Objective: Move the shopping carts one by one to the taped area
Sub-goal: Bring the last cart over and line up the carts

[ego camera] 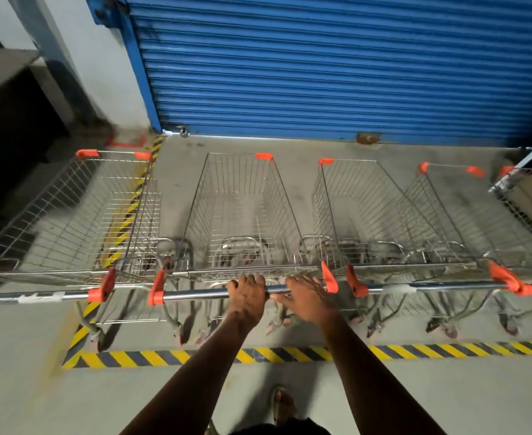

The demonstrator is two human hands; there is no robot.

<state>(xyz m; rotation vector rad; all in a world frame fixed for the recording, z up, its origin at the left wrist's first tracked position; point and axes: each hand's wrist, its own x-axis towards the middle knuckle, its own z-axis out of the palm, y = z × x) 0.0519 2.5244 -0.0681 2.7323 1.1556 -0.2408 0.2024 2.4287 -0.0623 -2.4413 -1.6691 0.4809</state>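
Observation:
Several wire shopping carts with orange corner caps stand side by side in front of a blue shutter. The middle cart faces away from me, and its chrome handle bar runs across the view. My left hand is wrapped around that bar. My right hand rests on the bar just to the right, fingers spread over it. Another cart stands at the left and one more at the right. Yellow-black floor tape runs across under my arms and turns up the left side; the carts' wheels sit beyond it.
The blue roller shutter closes off the far side. A dark recess lies at the left past the tape. A further cart and a metal frame crowd the right edge. My sandalled foot is on bare concrete.

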